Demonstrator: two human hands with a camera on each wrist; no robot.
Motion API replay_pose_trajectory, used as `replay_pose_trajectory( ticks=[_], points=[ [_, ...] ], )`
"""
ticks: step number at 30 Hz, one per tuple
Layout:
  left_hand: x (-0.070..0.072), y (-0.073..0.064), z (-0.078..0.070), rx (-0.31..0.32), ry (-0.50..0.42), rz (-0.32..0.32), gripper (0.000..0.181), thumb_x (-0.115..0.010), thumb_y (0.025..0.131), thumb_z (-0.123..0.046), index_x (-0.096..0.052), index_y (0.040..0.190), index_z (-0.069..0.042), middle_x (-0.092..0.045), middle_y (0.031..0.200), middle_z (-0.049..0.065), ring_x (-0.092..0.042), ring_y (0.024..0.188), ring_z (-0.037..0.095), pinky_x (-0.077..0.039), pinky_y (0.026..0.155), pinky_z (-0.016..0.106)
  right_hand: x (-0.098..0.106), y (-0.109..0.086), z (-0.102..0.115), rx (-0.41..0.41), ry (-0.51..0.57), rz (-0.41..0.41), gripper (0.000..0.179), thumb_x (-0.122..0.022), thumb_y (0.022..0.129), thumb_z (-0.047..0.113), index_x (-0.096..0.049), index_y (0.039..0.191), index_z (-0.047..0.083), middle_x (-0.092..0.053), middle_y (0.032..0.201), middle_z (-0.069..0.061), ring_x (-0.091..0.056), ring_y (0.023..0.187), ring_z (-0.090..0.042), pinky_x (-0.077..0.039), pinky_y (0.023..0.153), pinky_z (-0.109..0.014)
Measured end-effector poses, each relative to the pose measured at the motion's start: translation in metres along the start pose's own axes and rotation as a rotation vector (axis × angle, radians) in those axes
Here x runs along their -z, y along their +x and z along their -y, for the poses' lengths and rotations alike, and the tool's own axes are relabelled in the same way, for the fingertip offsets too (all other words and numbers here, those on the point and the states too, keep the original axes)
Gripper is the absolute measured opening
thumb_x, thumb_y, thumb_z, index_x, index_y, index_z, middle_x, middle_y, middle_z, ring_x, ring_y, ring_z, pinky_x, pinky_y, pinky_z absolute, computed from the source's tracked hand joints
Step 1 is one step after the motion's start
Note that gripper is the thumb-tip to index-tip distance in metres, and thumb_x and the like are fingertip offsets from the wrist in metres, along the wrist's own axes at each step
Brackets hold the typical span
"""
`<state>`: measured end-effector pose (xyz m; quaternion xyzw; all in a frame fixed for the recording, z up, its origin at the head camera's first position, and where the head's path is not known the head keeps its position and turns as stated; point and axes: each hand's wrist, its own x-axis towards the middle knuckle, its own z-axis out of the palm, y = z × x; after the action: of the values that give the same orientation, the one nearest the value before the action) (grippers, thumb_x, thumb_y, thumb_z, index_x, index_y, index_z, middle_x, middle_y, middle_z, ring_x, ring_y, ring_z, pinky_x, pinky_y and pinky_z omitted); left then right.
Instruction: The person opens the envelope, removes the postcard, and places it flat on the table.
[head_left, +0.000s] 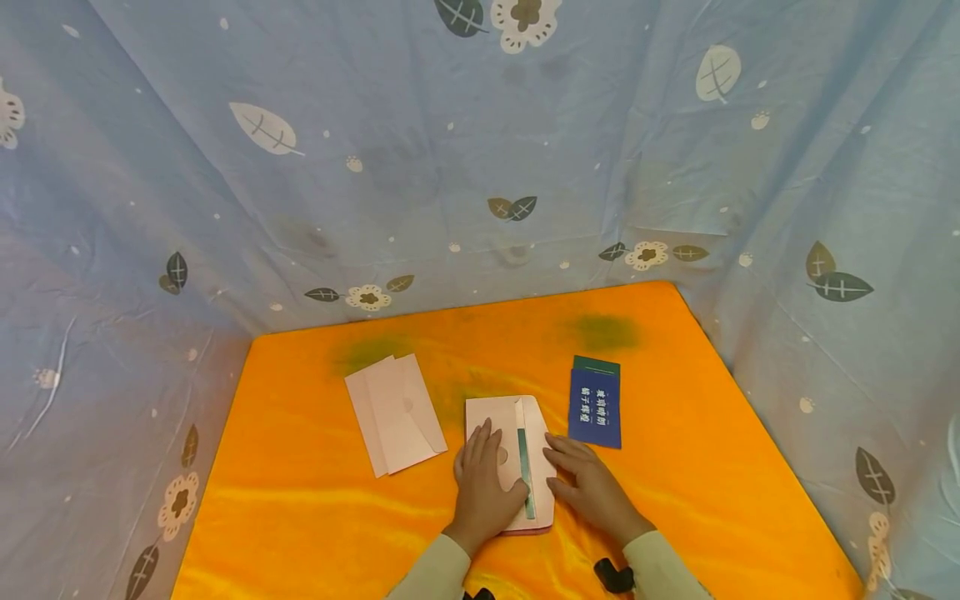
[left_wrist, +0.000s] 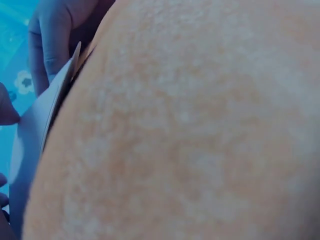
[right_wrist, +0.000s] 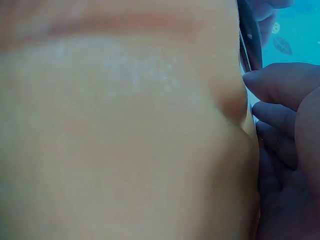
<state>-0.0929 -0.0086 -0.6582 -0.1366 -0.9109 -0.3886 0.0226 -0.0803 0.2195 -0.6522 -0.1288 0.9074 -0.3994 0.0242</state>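
Note:
A pale pink envelope (head_left: pixel 491 408) lies in front of me, its flap (head_left: pixel 536 425) folded out to the right. Inside its mouth shows a strip of a green card (head_left: pixel 523 454). My left hand (head_left: pixel 480 492) rests flat on the envelope, fingers extended, the thumb over the card strip. At the flap's right edge, my right hand (head_left: pixel 592 483) touches the paper with its fingertips. The right wrist view shows the thumb (right_wrist: pixel 280 85) and fingers close to the edge of the paper. Orange cloth fills much of both wrist views.
Two more pink envelopes (head_left: pixel 405 408) lie overlapped at the left. A blue card (head_left: pixel 596 408) with white characters partly covers a green card (head_left: pixel 597 365) at the right. Orange cloth (head_left: pixel 300 533) covers the table, with blue patterned curtains (head_left: pixel 420 133) around it.

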Motion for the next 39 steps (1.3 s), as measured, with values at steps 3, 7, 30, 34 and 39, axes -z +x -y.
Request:
replay_pose_trajectory(
  ticks=[3, 7, 30, 34, 39],
  points=[
    [0.000, 0.000, 0.002, -0.015, -0.024, -0.027, 0.079, -0.074, 0.084, -0.024, -0.052, 0.156, 0.000, -0.033, 0.173, 0.015, -0.029, 0.158, 0.037, -0.015, 0.119, 0.069, 0.000, 0.000, 0.002, 0.006, -0.028, -0.007, 0.050, -0.083, 0.098, 0.016, -0.070, 0.144, 0.001, -0.056, 0.160, -0.007, -0.046, 0.150, -0.040, -0.034, 0.120, -0.060],
    [0.001, -0.002, 0.004, -0.024, -0.066, -0.044, 0.077, -0.075, 0.084, -0.023, -0.053, 0.154, 0.000, -0.034, 0.173, 0.014, -0.030, 0.157, 0.037, -0.015, 0.119, 0.068, 0.000, 0.000, 0.006, 0.012, -0.062, -0.016, 0.050, -0.084, 0.096, 0.014, -0.071, 0.142, -0.001, -0.057, 0.159, -0.009, -0.047, 0.148, -0.040, -0.036, 0.119, -0.060],
    [0.000, -0.006, 0.002, -0.029, -0.119, -0.084, 0.073, -0.074, 0.081, -0.017, -0.056, 0.149, -0.001, -0.040, 0.170, 0.014, -0.034, 0.155, 0.036, -0.017, 0.117, 0.069, 0.008, 0.025, 0.039, -0.304, 0.008, 0.000, 0.024, -0.077, 0.102, 0.015, -0.081, 0.119, -0.001, -0.076, 0.108, -0.012, -0.071, 0.098, -0.028, -0.059, 0.094, -0.052],
    [0.000, -0.004, 0.002, -0.035, -0.124, -0.086, 0.073, -0.074, 0.081, -0.017, -0.056, 0.150, -0.001, -0.040, 0.170, 0.014, -0.034, 0.155, 0.036, -0.017, 0.118, 0.068, 0.016, 0.030, 0.039, -0.413, 0.213, -0.020, 0.026, -0.070, 0.106, 0.017, -0.081, 0.118, -0.003, -0.079, 0.103, -0.011, -0.074, 0.093, -0.029, -0.062, 0.088, -0.048],
    [0.000, -0.003, 0.004, -0.045, -0.113, -0.096, 0.073, -0.074, 0.081, -0.018, -0.056, 0.149, -0.002, -0.040, 0.169, 0.014, -0.035, 0.154, 0.035, -0.018, 0.118, 0.067, 0.028, 0.033, 0.036, -0.519, 0.641, 0.019, 0.042, -0.065, 0.109, 0.022, -0.069, 0.127, -0.016, -0.077, 0.104, -0.019, -0.078, 0.091, -0.033, -0.064, 0.081, -0.040]
  ],
)
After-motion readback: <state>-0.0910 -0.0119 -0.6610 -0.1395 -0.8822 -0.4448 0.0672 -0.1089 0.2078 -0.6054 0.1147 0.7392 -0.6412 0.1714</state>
